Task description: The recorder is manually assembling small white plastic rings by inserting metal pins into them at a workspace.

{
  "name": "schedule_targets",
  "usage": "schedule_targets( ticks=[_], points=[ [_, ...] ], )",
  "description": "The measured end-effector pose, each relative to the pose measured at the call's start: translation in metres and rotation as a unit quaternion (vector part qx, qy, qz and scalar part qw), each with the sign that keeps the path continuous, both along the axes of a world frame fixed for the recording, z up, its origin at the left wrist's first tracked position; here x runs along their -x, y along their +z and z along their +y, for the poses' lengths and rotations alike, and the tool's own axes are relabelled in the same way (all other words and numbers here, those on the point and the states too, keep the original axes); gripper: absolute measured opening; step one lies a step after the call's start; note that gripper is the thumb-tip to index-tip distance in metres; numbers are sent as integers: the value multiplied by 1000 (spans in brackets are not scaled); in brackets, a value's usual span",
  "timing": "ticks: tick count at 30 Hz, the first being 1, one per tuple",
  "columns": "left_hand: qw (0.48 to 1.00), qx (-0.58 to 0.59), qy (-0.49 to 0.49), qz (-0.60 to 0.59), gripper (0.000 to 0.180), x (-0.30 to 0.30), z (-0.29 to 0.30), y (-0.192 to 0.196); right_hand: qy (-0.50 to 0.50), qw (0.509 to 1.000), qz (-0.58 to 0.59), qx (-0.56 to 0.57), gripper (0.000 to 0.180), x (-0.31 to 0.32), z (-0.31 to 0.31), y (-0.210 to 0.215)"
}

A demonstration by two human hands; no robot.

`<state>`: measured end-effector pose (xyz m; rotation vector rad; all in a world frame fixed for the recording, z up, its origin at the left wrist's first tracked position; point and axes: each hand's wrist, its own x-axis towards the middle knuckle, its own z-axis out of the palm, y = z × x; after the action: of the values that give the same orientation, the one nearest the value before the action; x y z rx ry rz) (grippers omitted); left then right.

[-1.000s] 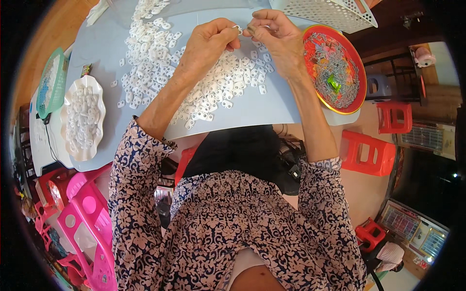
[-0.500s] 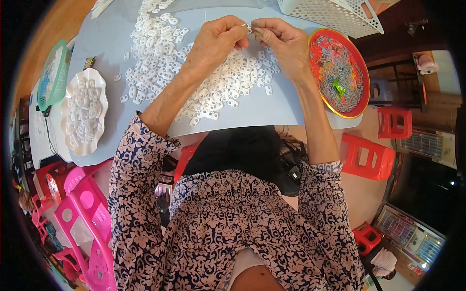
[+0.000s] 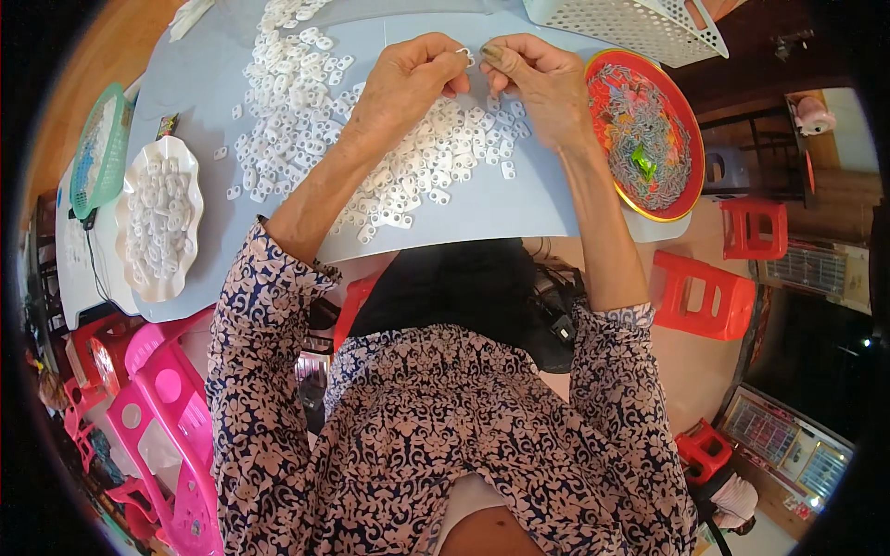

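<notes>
Both hands up at far table edge. Left hand (image 3: 403,79) pinches small white piece (image 3: 463,53); right hand (image 3: 542,79) fingertips pinched just right of it, grasp unclear. White pile (image 3: 408,171) below.

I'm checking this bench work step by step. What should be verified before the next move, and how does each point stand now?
1. Small white piece pinched by left hand: ok.
2. Right hand meets it at the fingertips: ok.
3. Whether the parts are fully joined: cannot tell.
4. Loose white pieces within reach under the hands: ok.
5. Red tray of small metal bits beside the right hand: ok.
6. White dish holds pieces: ok.
</notes>
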<state>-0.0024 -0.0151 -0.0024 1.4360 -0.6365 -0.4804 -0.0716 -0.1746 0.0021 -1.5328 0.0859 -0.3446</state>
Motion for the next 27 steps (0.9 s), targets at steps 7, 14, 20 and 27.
schedule_targets(
  ticks=[7, 14, 20, 27],
  points=[
    [1000, 21, 6, 11, 20, -1, -1, -3, 14, 998, -38, 52, 14, -2, 1, 0],
    [1000, 11, 4, 3, 20, -1, -1, -4, -3, 991, -42, 125, 15, 1, 5, 4],
    [1000, 6, -1, -20, 21, -1, -1, -3, 7, 984, -52, 172, 13, 0, 4, 4],
    [1000, -5, -6, -29, 22, -2, -2, -4, 10, 984, -50, 172, 13, 2, 5, 7]
  ],
)
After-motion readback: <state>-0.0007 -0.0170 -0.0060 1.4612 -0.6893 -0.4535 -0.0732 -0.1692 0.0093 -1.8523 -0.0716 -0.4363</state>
